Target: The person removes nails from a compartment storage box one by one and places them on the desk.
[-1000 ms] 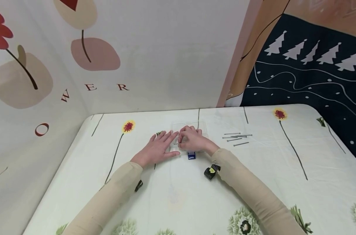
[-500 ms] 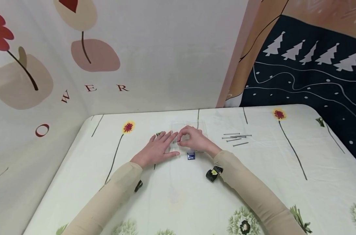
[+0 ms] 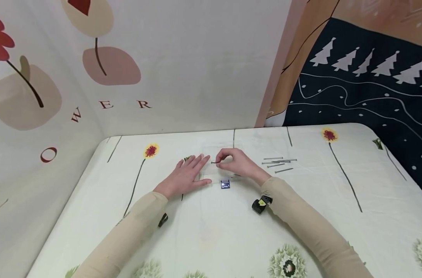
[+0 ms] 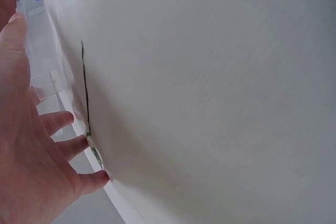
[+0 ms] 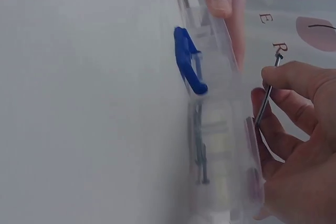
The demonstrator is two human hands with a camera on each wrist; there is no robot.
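Observation:
A clear plastic box (image 5: 218,129) with a blue latch (image 3: 225,184) on its near side lies on the table, with several nails inside its wall in the right wrist view. My right hand (image 3: 237,164) is over the box and pinches a single nail (image 5: 269,95) between thumb and fingers; the nail's head sticks out past the fingertips. At the box's left side rests my left hand (image 3: 181,177), palm down and fingers spread. In the left wrist view its fingers (image 4: 63,121) reach along the box's edge, holding nothing.
Several loose nails (image 3: 279,163) lie in a small group on the table to the right of the box. A pale flowered cloth (image 3: 211,239) covers the table. Behind it hang a light printed curtain (image 3: 197,77) and a dark cloth with white trees (image 3: 364,92).
My right hand has moved right and slightly away from me with the nail, away from my left hand's fingertips. The left hand has stayed in place.

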